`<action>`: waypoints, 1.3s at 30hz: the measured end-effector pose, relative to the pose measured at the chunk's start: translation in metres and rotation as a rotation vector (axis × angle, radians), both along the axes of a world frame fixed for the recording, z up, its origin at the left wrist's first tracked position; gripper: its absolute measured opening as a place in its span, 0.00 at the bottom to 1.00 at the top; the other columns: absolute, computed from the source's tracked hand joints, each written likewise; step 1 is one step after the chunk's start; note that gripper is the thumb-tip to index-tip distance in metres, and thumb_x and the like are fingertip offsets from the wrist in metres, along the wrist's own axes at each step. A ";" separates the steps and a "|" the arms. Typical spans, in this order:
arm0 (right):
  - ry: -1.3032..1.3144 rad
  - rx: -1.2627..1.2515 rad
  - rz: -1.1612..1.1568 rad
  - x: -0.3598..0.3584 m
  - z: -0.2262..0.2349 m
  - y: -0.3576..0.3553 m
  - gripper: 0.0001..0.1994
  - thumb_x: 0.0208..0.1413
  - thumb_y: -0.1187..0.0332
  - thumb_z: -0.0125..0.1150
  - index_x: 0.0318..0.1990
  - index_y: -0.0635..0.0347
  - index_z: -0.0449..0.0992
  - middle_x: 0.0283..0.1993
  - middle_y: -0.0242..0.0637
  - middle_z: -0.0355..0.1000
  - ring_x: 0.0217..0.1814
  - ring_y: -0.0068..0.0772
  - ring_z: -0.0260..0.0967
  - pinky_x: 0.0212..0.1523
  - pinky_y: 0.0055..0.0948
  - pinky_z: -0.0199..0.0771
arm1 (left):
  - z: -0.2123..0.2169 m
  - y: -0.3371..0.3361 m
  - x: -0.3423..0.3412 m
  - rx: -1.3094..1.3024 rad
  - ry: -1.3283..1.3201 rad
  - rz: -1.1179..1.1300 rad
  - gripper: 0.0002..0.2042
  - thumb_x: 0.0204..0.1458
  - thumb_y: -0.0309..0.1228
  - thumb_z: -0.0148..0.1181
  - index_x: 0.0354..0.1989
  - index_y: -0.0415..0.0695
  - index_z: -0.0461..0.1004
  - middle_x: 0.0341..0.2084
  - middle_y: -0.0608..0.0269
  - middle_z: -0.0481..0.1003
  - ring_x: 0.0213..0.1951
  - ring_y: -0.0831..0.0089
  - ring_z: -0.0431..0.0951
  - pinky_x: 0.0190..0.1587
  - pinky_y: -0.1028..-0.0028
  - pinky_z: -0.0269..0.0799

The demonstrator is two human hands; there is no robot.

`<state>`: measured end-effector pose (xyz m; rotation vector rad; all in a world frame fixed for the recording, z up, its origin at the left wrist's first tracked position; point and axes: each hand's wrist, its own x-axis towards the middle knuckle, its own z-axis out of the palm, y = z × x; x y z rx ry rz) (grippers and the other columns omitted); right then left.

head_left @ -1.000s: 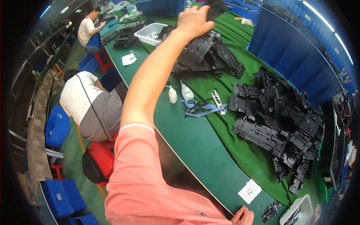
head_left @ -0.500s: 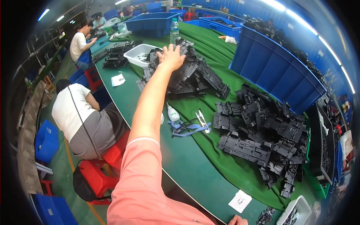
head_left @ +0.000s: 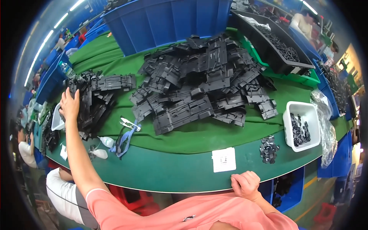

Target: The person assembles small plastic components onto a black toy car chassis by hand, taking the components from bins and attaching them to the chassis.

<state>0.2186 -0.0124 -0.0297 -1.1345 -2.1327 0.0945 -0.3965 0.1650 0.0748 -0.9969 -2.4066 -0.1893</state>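
At the left end of the table my left hand (head_left: 70,105) reaches out with its fingers extended and spread. It lies against the near-left side of a pile of black plastic chassis-like parts (head_left: 96,101); no part is seen gripped in it. By the table's front edge my right hand (head_left: 246,184) is curled closed, thumb toward the left, and nothing shows in it. A white card (head_left: 224,159) with small dark pieces on it lies just beyond that hand. Small black clips (head_left: 269,149) form a heap farther right. A larger pile of black parts (head_left: 184,107) covers the middle.
A white tray (head_left: 288,126) of small black pieces stands at right beside clear plastic wrapping (head_left: 329,142). Behind are a large blue bin (head_left: 168,27) and a black crate (head_left: 264,46). Glue bottles (head_left: 106,142), tweezers (head_left: 129,124) and a blue strap (head_left: 123,142) lie left. Another person (head_left: 63,195) sits nearby.
The view has swung to the right, bringing the large pile to the middle and more of my right hand into sight. My left hand stays at the left pile, fingers still spread.
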 end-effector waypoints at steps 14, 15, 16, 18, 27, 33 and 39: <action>0.009 0.008 0.033 -0.001 -0.001 -0.008 0.07 0.38 0.74 0.65 0.27 0.57 0.74 0.19 0.30 0.67 0.17 0.32 0.62 0.19 0.29 0.59 | 0.024 0.070 0.245 0.208 -0.644 -1.148 0.14 0.52 0.35 0.56 0.39 0.37 0.76 0.30 0.61 0.78 0.33 0.76 0.75 0.38 0.77 0.69; 0.017 0.020 0.035 0.000 0.000 -0.008 0.07 0.38 0.74 0.65 0.27 0.56 0.74 0.19 0.30 0.67 0.17 0.32 0.62 0.20 0.29 0.59 | 0.028 0.072 0.271 0.190 -0.735 -1.161 0.14 0.52 0.36 0.56 0.38 0.36 0.76 0.29 0.61 0.78 0.33 0.76 0.75 0.37 0.77 0.69; 0.034 0.037 0.046 0.000 -0.001 -0.007 0.07 0.38 0.73 0.65 0.27 0.56 0.74 0.19 0.29 0.66 0.18 0.31 0.62 0.20 0.28 0.59 | 0.030 0.074 0.293 0.178 -0.820 -1.193 0.14 0.52 0.37 0.56 0.37 0.36 0.76 0.28 0.61 0.77 0.32 0.77 0.74 0.37 0.77 0.69; 0.031 0.040 0.045 0.001 -0.002 -0.007 0.07 0.38 0.73 0.65 0.27 0.56 0.74 0.19 0.29 0.66 0.18 0.31 0.62 0.20 0.28 0.60 | 0.028 0.074 0.337 0.154 -0.874 -1.276 0.18 0.52 0.40 0.57 0.42 0.36 0.74 0.31 0.60 0.76 0.35 0.78 0.73 0.39 0.77 0.69; 0.081 0.044 0.100 0.007 0.000 -0.009 0.07 0.39 0.72 0.66 0.27 0.56 0.74 0.20 0.29 0.66 0.19 0.29 0.62 0.21 0.27 0.59 | 0.015 0.095 0.404 -0.132 -0.917 -1.156 0.46 0.38 0.54 0.64 0.61 0.36 0.55 0.50 0.41 0.68 0.54 0.53 0.68 0.56 0.63 0.63; 0.067 0.063 0.126 0.010 0.002 -0.008 0.06 0.39 0.71 0.65 0.27 0.56 0.74 0.19 0.28 0.64 0.19 0.29 0.61 0.21 0.27 0.58 | 0.026 0.083 0.417 0.027 -1.369 -1.093 0.49 0.37 0.47 0.69 0.61 0.30 0.50 0.58 0.39 0.58 0.59 0.57 0.62 0.60 0.67 0.58; 0.103 0.084 0.141 0.012 0.004 -0.011 0.05 0.38 0.73 0.65 0.25 0.55 0.75 0.19 0.29 0.65 0.19 0.29 0.62 0.21 0.28 0.59 | 0.023 0.098 0.430 0.220 -1.301 -1.048 0.45 0.37 0.42 0.69 0.61 0.31 0.52 0.55 0.40 0.62 0.57 0.59 0.64 0.58 0.67 0.61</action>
